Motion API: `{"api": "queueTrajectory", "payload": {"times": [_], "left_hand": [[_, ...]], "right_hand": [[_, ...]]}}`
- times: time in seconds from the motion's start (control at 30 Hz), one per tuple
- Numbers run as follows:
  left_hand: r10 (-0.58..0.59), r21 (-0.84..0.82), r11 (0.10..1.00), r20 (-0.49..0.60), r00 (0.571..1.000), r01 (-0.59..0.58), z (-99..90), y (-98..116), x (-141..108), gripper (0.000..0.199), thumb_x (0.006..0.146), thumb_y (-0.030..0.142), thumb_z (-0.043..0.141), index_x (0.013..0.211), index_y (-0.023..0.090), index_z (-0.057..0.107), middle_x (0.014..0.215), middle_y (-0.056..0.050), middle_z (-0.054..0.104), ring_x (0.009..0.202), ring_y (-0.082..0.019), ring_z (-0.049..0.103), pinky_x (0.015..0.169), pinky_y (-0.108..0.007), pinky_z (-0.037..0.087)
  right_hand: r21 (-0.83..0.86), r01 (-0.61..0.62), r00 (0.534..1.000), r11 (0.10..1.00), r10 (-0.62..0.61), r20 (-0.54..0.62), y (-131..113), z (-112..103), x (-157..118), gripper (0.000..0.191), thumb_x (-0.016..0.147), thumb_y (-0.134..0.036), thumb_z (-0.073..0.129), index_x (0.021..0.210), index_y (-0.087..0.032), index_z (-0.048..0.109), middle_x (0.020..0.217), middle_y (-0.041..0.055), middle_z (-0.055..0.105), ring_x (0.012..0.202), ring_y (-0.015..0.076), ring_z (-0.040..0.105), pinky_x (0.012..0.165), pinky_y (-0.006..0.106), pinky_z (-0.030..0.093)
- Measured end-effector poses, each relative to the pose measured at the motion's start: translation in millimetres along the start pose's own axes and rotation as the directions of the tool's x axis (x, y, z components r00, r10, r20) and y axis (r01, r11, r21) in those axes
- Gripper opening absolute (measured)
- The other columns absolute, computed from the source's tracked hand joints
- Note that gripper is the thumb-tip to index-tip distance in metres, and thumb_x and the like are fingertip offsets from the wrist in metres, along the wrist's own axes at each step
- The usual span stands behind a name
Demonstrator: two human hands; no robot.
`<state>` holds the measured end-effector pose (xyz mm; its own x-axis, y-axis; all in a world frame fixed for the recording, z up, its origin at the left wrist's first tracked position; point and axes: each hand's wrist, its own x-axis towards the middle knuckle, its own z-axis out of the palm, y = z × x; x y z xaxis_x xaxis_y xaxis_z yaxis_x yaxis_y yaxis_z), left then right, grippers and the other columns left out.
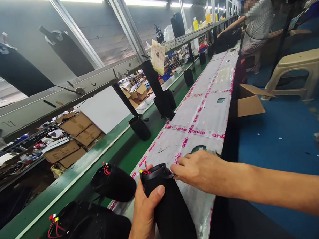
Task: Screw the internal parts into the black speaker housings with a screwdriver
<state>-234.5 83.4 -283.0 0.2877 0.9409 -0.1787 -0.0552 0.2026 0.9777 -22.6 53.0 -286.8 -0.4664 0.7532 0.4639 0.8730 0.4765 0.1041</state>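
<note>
My left hand [143,212] is wrapped round a black fabric-covered cylinder [173,209], which leans with its open end up and away from me. Thin red wires with small connectors [145,171] stick out of that opening. At the right side of the rim, my right hand [194,170] has its fingers closed in a pinch beside a short dark flap. What lies between those fingertips is hidden. Just left of my left hand, a similar black cylinder [116,183] lies tilted with red wires at its mouth. Several more black cylinders [100,222] crowd the lower left corner, their wires showing.
A green conveyor [118,148] runs away on the left, carrying more black cylinders [140,128]. Alongside is a ledge wrapped in taped plastic [170,143]. Metal posts [127,26] and a shelf rise at left. A person [258,22], a stool [299,69] and an open carton [250,104] are at right.
</note>
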Motion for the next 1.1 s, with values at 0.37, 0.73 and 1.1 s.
{"api": "queueTrajectory", "payload": {"times": [0.37,0.73,1.1], "left_hand": [[0.048,0.115,0.992,-0.004,0.999,-0.047,1.3,1.5,-3.7,0.095,0.061,0.051,0.088,0.141,0.021,0.046,0.113,-0.012,0.073,0.093,-0.028,0.071,0.079,-0.036,0.058],[0.431,0.292,0.882,-0.188,0.883,-0.369,8.4,7.6,-9.9,0.104,0.056,0.046,0.091,0.147,0.024,0.047,0.124,-0.01,0.071,0.112,-0.034,0.068,0.101,-0.042,0.052],[0.349,0.24,0.921,-0.153,0.925,-0.307,-16.5,-16.5,12.4,0.081,0.049,0.051,0.093,0.115,0.015,0.065,0.106,-0.011,0.076,0.099,-0.033,0.071,0.084,-0.036,0.058]], "right_hand": [[0.099,-0.056,0.988,0.994,0.041,0.151,-2.7,-12.9,1.4,0.007,0.097,-0.015,0.056,0.1,-0.019,0.061,0.08,0.0034,0.068,0.058,0.0194,0.061,0.049,0.033,0.02],[0.803,-0.39,0.897,0.451,0.381,0.221,-9.5,-10.6,-2.7,0.055,0.091,-0.054,0.066,0.133,-0.02,0.057,0.102,0.0048,0.074,0.093,0.0245,0.069,0.079,0.035,0.049],[0.957,-0.279,0.899,-0.084,0.329,0.291,-21.2,37.0,9.2,0.074,0.062,-0.038,0.093,0.125,-0.02,0.059,0.112,0.0024,0.072,0.108,0.0264,0.065,0.092,0.038,0.05]]}}
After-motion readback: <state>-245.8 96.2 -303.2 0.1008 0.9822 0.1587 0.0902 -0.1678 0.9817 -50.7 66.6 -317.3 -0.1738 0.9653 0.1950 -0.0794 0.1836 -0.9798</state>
